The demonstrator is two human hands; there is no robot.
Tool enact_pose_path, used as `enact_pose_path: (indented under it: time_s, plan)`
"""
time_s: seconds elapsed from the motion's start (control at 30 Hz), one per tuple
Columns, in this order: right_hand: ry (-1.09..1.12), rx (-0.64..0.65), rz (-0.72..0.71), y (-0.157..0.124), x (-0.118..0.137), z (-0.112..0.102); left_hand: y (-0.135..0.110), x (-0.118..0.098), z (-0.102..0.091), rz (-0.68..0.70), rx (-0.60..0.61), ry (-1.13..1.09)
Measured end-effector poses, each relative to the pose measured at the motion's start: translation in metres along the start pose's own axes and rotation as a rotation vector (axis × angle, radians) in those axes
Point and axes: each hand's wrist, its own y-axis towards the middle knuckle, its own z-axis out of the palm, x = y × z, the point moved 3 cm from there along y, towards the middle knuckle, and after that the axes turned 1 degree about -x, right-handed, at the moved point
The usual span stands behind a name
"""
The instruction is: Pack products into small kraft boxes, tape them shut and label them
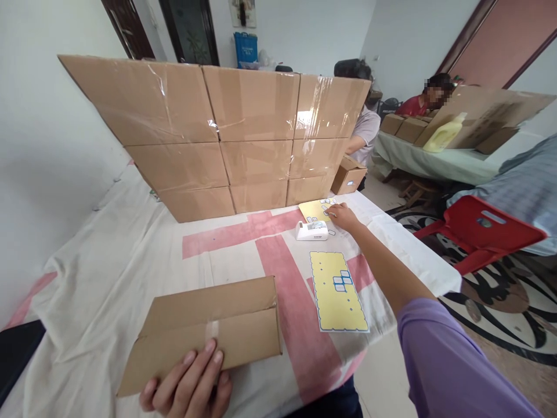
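My left hand (191,380) grips the near side of a closed cardboard box (209,325), its fingers lying on the brown face beside a short strip of tape. Further off, my right hand (344,216) reaches to a yellow sheet (311,210) strewn with small white blue-edged paper pieces. Its fingertips are pinched together over the sheet; what lies between them is too small to make out. A white tape dispenser (312,231) stands just left of that hand. Nearer me lies a yellow card (337,302) with a blue wavy border, dots and several small white rectangles.
A wall of taped cardboard boxes (256,116) stands across the table's far side. Behind it a person (365,130) sits by a smaller box (348,175). A red chair (483,229) is at right. Another table holds cardboard and a yellow bottle (444,134).
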Motion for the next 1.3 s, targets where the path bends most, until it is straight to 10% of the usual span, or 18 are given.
enact_pose_path:
  time_s: [0.7, 1.3]
  plan:
    - [-0.047, -0.058, -0.211, -0.013, 0.028, 0.005, 0.002, -0.002, 0.0, 0.03, 0.011, 0.028]
    - [0.553, -0.211, 0.167, -0.015, 0.036, -0.019, 0.005, -0.005, 0.002, 0.02, 0.007, 0.028]
